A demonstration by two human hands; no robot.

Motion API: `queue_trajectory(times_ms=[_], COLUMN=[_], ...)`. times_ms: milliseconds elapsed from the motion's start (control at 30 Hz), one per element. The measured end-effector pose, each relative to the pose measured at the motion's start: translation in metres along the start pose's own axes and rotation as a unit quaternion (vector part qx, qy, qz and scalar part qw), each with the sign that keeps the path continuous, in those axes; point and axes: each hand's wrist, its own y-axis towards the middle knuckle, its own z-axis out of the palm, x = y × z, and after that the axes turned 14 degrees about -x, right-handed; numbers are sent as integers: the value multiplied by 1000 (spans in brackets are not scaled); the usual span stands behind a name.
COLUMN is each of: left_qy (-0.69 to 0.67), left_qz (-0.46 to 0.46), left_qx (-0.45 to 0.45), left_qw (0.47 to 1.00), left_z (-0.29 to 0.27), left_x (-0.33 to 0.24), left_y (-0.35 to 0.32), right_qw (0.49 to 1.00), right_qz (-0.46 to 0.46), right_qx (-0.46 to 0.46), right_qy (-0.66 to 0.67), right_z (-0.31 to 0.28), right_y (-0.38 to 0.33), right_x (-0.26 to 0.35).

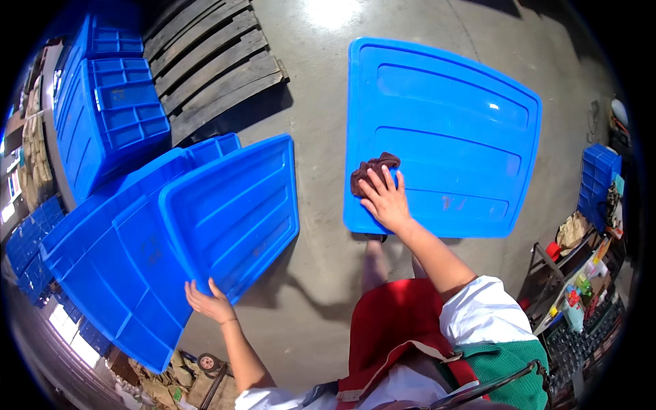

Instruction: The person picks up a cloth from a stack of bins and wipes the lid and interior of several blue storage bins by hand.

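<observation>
**Head view: one hand on a cloth, the other on a stack of blue lids**

The right hand is pressing flat, fingers spread, on a dark brown cloth lying at the lower left corner of a blue plastic lid on the concrete floor, centre right of the frame. The left hand is gripping the lower edge of the topmost lid in a leaning stack at centre left. A wooden pallet is lying at the upper left.
</observation>
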Motion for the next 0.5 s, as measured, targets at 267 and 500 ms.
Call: queue_trajectory(times_ms=[267,500], left_qy=[-494,-547], left_qz=[-219,-376], left_qx=[340,393], left_qw=[769,636], left_z=[77,84], left_x=[-268,-332], left_y=[-100,-104], right_qw=[997,968], right_qz=[-48,103], right_qx=[-54,-222], right_qy=[2,-61], right_z=[-11,6], right_y=[101,237], right_x=[-24,-101])
